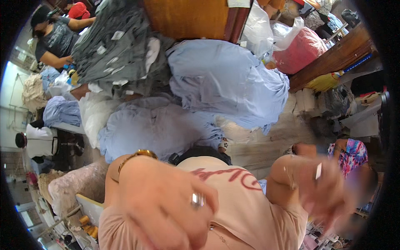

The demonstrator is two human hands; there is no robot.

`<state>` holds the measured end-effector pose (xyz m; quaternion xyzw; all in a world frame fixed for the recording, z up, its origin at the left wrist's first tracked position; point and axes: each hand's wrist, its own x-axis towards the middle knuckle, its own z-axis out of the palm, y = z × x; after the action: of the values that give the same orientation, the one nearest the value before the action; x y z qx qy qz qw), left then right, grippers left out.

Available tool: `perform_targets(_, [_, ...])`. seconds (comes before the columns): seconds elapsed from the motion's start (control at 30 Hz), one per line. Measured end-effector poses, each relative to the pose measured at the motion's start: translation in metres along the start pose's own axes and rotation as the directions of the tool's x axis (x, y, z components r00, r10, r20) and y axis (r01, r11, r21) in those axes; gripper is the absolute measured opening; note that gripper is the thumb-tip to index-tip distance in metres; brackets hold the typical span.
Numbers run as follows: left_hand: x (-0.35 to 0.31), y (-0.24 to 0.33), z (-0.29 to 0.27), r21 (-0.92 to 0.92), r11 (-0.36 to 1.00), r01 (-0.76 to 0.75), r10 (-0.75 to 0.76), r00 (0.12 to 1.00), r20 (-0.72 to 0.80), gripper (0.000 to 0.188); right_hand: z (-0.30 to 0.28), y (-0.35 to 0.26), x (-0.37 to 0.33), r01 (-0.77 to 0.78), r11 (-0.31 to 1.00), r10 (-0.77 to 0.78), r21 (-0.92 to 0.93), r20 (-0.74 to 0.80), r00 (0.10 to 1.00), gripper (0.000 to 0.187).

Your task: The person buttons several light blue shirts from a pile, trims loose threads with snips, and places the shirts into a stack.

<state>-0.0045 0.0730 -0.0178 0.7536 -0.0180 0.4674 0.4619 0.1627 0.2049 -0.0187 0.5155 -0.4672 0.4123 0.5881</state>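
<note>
Close up and raised in front of my chest, my left hand (164, 200) shows its back, with a ring on one finger and a gold bracelet at the wrist. Its fingers bend down out of sight, so what they hold, if anything, is hidden. My right hand (323, 187) is raised at the right and smeared by motion. Neither hand visibly touches the cloth. Beyond them lie a big light blue fabric bundle (225, 79) and a second light blue fabric heap (150, 125) nearer to me.
Dark grey garments (121, 54) with white tags are piled at the back left, where a co-worker (56, 39) handles them. A wooden panel (187, 18) stands behind. A red sack (300, 52) and a broom (327, 80) are at the right. Another person (350, 156) is near my right hand.
</note>
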Motion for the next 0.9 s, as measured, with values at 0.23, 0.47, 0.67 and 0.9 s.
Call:
perform_targets(0.23, [-0.045, -0.149, -0.149, 0.330, 0.271, 0.904, -0.294, 0.404, -0.866, 0.012, -0.270, 0.036, -0.180, -0.988, -0.155, 0.516, -0.020, -0.854, -0.064, 0.013])
perform_targets(0.47, [-0.115, -0.276, -0.293, 0.182, -0.346, 0.920, -0.069, 0.169, -0.983, 0.023, -0.354, 0.136, -0.360, -0.901, -0.369, 0.706, 0.227, -0.562, -0.431, 0.014])
perform_targets(0.67, [-0.106, -0.298, -0.302, -0.002, -0.624, 0.781, -0.058, -0.049, -0.997, 0.032, -0.345, 0.158, -0.337, -0.735, -0.503, 0.652, 0.454, -0.358, -0.668, 0.021])
perform_targets(0.9, [-0.118, -0.296, -0.303, 0.050, -0.476, 0.878, -0.071, 0.018, -0.997, 0.028, -0.337, 0.159, -0.332, -0.710, -0.355, 0.675, 0.608, -0.359, -0.645, 0.017])
